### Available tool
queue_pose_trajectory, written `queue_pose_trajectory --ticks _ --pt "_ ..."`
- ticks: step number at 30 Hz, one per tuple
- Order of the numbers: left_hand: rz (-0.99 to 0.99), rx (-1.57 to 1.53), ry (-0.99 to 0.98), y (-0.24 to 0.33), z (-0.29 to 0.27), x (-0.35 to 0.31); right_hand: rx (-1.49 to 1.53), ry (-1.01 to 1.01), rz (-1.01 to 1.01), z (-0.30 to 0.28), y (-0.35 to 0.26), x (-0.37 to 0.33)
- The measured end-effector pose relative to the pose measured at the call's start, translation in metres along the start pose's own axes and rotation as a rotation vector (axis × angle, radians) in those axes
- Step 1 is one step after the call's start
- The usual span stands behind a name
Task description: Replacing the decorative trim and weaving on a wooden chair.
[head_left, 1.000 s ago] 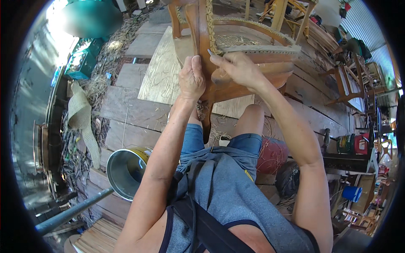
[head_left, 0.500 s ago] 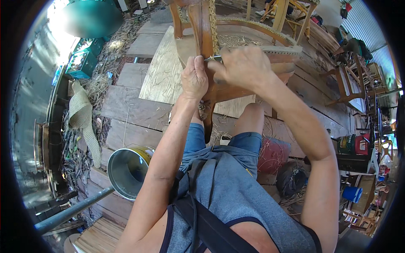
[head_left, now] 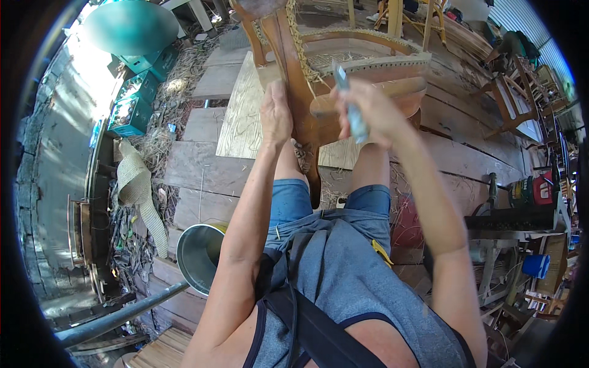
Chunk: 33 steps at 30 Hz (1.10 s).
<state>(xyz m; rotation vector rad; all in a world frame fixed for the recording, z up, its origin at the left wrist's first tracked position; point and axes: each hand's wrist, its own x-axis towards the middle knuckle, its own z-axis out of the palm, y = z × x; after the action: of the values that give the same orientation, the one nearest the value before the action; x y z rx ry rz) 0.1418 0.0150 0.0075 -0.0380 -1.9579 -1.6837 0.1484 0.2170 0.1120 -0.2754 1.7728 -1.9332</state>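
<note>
Here's the left hand (head_left: 277, 119), fingers nearly straight and set against the side of a carved wooden chair frame (head_left: 300, 119); how tightly they press, I cannot tell. And the right hand (head_left: 371, 110), blurred, closes round a slim hand tool (head_left: 352, 113), its narrow metal tip pointing up, just in front of the seat rail (head_left: 389, 67) with its row of small holes. The chair frame sits straight ahead of the person, one leg reaching down between the knees, braided cane edging (head_left: 297, 40) running up its post.

Underneath, a plank floor (head_left: 196, 159), with a pale plywood sheet (head_left: 236, 126) lying partly beneath the chair frame. Corrugated sheeting (head_left: 521, 24) lines the far right, and straw and scraps litter the left.

Around the spot: a metal bucket (head_left: 199, 260) beside the left forearm, a pipe (head_left: 129, 311) near it, a curling woven strip (head_left: 134, 181), and green crates (head_left: 132, 104) farther up. Off right, another wooden chair (head_left: 514, 109) and a blue bucket (head_left: 535, 265). The right hand and tool cover part of the chair frame's front.
</note>
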Motion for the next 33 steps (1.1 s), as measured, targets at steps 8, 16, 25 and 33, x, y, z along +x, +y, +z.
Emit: queue_pose_trajectory --ticks 8,16,25,33 --pt "-0.425 -0.605 -0.166 0.03 -0.026 0.048 0.675 -0.114 0.174 0.066 0.066 -0.007" --pt "0.391 0.384 0.064 0.195 -0.042 0.159 1.014 -0.032 0.12 0.093 0.055 0.013" --pt "0.219 1.172 -0.304 0.196 0.0 0.166 1.115 0.206 0.021 0.128 0.037 0.033" --pt "0.319 1.142 -0.297 0.192 0.008 0.174 -0.591 0.899 -0.835 0.029 0.081 0.066"
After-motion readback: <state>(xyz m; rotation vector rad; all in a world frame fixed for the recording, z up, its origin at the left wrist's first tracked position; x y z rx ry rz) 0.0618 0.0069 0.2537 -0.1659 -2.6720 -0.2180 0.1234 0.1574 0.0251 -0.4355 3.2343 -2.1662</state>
